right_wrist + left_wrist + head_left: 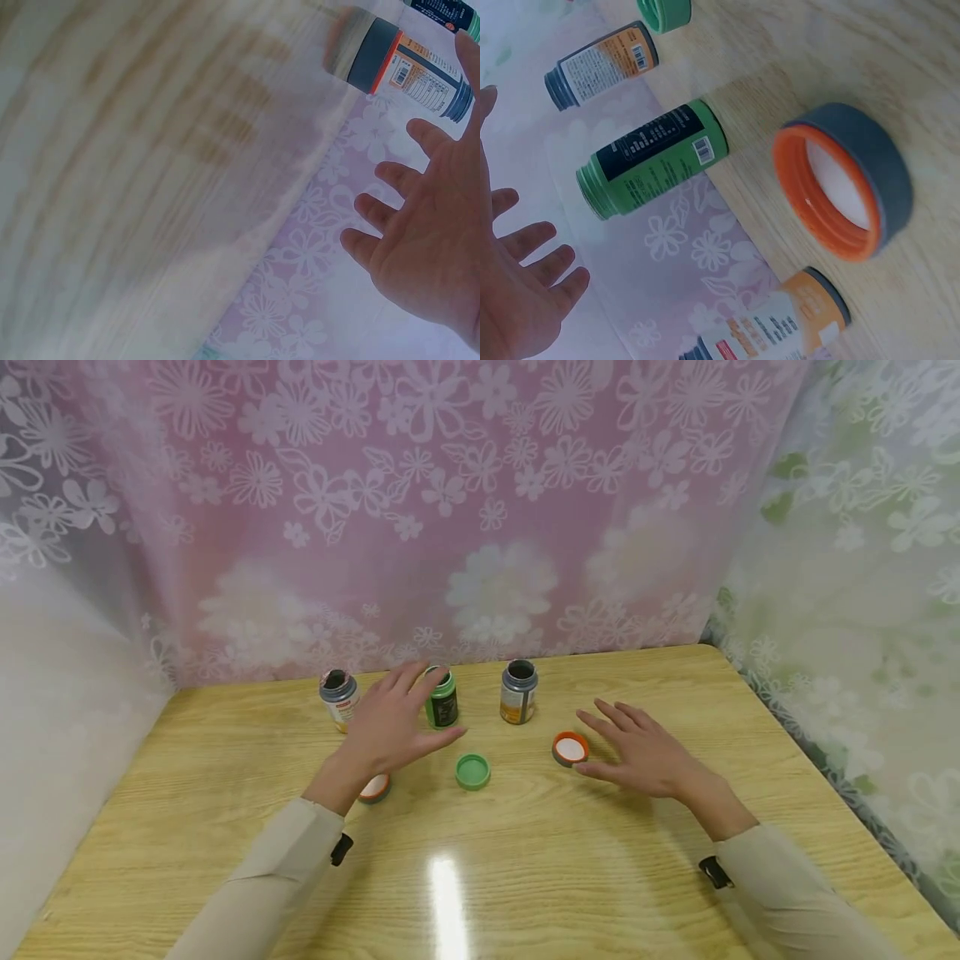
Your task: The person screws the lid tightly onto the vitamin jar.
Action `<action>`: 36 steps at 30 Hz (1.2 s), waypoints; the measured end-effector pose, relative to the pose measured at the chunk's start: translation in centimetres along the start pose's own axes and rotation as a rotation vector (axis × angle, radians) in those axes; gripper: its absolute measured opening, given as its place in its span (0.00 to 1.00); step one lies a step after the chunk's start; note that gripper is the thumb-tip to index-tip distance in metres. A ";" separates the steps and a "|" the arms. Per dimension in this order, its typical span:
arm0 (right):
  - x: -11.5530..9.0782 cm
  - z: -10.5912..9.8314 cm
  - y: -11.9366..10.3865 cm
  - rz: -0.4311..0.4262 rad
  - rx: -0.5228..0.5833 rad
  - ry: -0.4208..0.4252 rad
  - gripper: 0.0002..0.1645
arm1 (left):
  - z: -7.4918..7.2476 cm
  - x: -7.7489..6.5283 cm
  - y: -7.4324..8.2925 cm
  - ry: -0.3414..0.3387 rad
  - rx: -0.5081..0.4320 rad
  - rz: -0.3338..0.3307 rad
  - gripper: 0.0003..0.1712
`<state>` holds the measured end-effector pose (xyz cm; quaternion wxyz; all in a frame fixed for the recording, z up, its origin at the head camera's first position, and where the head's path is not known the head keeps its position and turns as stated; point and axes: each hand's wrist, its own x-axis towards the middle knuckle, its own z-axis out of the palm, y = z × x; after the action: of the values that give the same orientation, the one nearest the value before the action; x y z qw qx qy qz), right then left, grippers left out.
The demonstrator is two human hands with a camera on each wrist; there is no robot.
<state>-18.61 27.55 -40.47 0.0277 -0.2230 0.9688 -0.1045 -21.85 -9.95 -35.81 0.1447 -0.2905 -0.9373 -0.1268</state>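
My left hand [393, 722] hovers with spread fingers in front of two uncapped bottles, a white-labelled one [341, 700] at the left and a green one [442, 706], overlapping both in the head view. Below that hand lies a grey lid with a white inside [374, 787], partly hidden by the wrist; its orange inner rim [787, 169] shows in the left wrist view. A green lid [472, 772] lies in front of the green bottle. My right hand [645, 752], fingers extended and holding nothing, is beside an orange-rimmed lid [570, 749]. Behind that lid stands a third uncapped bottle [518, 693].
All bottles and lids are on a wooden table [525, 860]. A pink flowered curtain [450, 527] hangs along its back edge, and a pale green flowered one [862, 610] borders the right side. A white surface [67, 710] flanks the left.
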 end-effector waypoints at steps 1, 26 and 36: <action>0.1 0.0 0.0 -0.004 -0.001 0.002 0.51 | 0.0 0.3 0.1 -0.004 0.010 0.003 0.48; 0.7 0.6 -0.8 -0.012 0.034 0.000 0.51 | 4.1 6.1 5.9 -0.062 -0.406 -0.091 0.53; 0.7 0.8 -0.7 -0.020 0.042 -0.008 0.50 | 7.6 7.3 5.9 -0.060 -0.600 -0.247 0.53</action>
<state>-18.88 26.46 -41.12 0.0350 -0.2324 0.9640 -0.1242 -25.73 0.94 -39.45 0.0082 -0.2081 -0.8901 -0.4054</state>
